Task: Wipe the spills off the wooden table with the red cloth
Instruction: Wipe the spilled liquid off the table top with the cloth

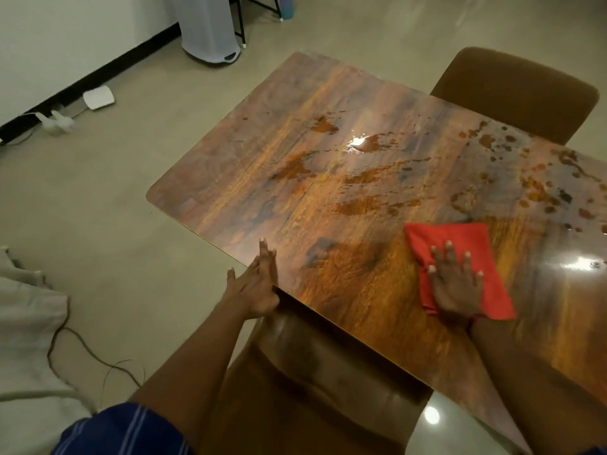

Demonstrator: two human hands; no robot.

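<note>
The glossy wooden table (249, 152) fills the middle and right of the view. Brown liquid spills (364, 178) lie in puddles across its centre, with scattered drops (532, 188) toward the right. The red cloth (466, 238) lies flat on the table near the front right. My right hand (456, 284) presses on it with fingers spread straight. My left hand (256, 284) rests at the table's near edge, fingers straight, holding nothing.
A brown chair (515, 93) stands at the table's far side and another (295, 389) is tucked under the near edge. On the floor at left are a white bin (207, 31), a white power adapter (98, 97) and cables (82, 349).
</note>
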